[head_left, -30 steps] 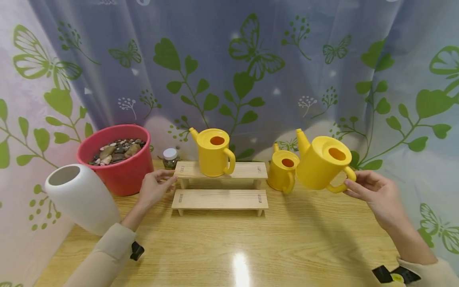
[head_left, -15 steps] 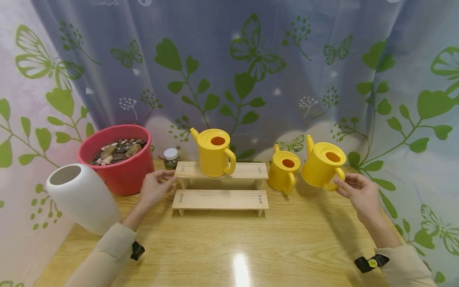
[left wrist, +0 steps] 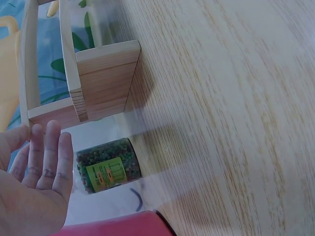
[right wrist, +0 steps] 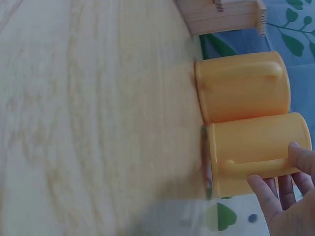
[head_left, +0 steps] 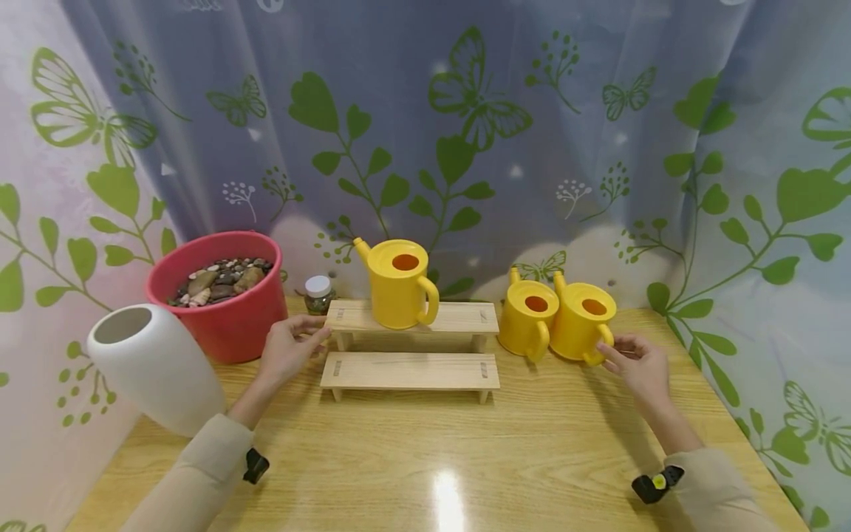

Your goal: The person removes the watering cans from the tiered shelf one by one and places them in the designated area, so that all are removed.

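My right hand (head_left: 638, 369) pinches the handle of a yellow watering can (head_left: 577, 325) at the right. The thumb lies on one side of that handle in the right wrist view. This can is close beside a second yellow watering can (head_left: 525, 318) on the table; whether its base fully touches the wood I cannot tell. Another yellow watering can (head_left: 392, 292) stands on the upper step of a small two-tier wooden shelf (head_left: 408, 369). At the shelf's left end, my left hand (head_left: 289, 351) touches the upper board with thumb and fingertips, its fingers fairly straight (left wrist: 49, 162).
A red bucket (head_left: 233, 332) of pebbles stands at the back left, with a tilted white vase (head_left: 159, 377) in front. Between bucket and shelf sits a small white-lidded jar (head_left: 319, 295), showing dark granules (left wrist: 108, 164). A patterned curtain (head_left: 399, 148) hangs behind the wooden table (head_left: 372, 458).
My right hand has carried its watering can left and down, from tilted in the air to upright beside the second can. My left hand has stayed at the shelf's end.
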A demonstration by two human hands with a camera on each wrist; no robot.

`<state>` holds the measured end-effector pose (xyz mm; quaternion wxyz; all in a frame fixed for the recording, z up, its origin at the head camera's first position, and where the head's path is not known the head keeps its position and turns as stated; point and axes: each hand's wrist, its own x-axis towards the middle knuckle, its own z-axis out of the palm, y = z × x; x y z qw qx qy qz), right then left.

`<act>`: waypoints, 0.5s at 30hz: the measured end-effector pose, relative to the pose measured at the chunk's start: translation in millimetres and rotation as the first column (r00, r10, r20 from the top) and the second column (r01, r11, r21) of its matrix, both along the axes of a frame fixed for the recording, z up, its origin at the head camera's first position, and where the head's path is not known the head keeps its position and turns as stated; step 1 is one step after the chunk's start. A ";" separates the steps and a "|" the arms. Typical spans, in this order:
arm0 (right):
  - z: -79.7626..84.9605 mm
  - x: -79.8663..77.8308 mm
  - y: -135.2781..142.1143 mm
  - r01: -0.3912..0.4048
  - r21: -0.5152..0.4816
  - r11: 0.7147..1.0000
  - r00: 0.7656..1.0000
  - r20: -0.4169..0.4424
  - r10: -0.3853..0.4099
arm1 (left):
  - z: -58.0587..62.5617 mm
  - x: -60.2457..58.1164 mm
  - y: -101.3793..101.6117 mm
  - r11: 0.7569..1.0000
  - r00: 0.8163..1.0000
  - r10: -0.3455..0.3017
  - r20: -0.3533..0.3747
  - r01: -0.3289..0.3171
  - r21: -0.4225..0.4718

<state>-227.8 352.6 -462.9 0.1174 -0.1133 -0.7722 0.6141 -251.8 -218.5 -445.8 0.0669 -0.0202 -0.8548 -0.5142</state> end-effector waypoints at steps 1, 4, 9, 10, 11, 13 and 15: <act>-1.3 -0.8 -1.1 0.009 0.020 1.000 1.000 0.009 -0.010 | -0.1 0.0 0.0 1.000 1.000 0.000 0.000 0.000 0.000; -5.0 -3.2 -3.8 0.025 0.065 0.998 0.999 0.028 -0.026 | -0.3 -0.1 -0.1 1.000 1.000 0.000 0.000 0.000 0.001; -8.1 -7.4 -7.1 0.023 0.069 0.997 0.999 0.037 -0.025 | -0.4 0.0 0.0 1.000 1.000 0.002 -0.001 -0.002 0.000; -8.3 -8.6 -7.4 0.020 0.069 0.997 0.999 0.038 -0.022 | -0.3 0.0 0.0 1.000 1.000 0.003 -0.001 -0.003 0.000; -8.2 -9.5 -8.0 0.022 0.066 0.998 0.999 0.038 -0.024 | -0.3 0.0 0.0 1.000 1.000 0.003 0.000 -0.003 0.000; -7.8 -11.5 -8.6 0.026 0.070 0.997 0.999 0.045 -0.029 | -0.2 0.0 -0.1 1.000 1.000 0.001 0.000 -0.001 0.000; -7.5 -13.4 -8.7 0.027 0.078 0.997 0.998 0.056 -0.032 | -0.2 0.0 -0.2 1.000 1.000 0.000 0.001 0.000 0.000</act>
